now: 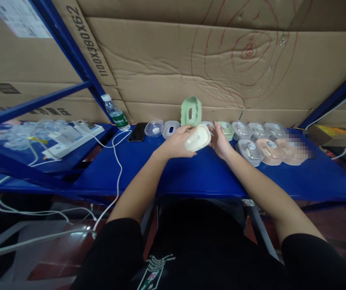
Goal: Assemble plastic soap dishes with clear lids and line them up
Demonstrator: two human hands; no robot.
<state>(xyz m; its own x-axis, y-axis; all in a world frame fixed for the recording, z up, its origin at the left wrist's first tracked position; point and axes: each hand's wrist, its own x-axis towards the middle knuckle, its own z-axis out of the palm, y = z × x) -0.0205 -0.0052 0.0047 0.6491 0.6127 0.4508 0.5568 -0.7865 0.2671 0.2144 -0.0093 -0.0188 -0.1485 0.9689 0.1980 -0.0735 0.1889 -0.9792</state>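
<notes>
My left hand (176,143) is closed around the side of a cream-coloured, rounded oval plastic piece (202,139), holding it tilted above the blue table. The piece has a raised oval in its middle. My right hand (221,141) is at the piece's right edge with the thumb raised apart from the fingers; whether the fingertips touch it I cannot tell. Just behind stands a light green plastic shell (186,110) with an oval slot, upright against the cardboard. Left of my hands lie a clear tub (154,129) and a whitish lid with an oval slot (167,131).
Several lidded containers, grey (249,153), pink (268,152) and green (227,131), stand at the right. A water bottle (117,114), a phone (136,133) and a white cable (120,165) are at the left. Cardboard (160,52) backs the blue table (197,177).
</notes>
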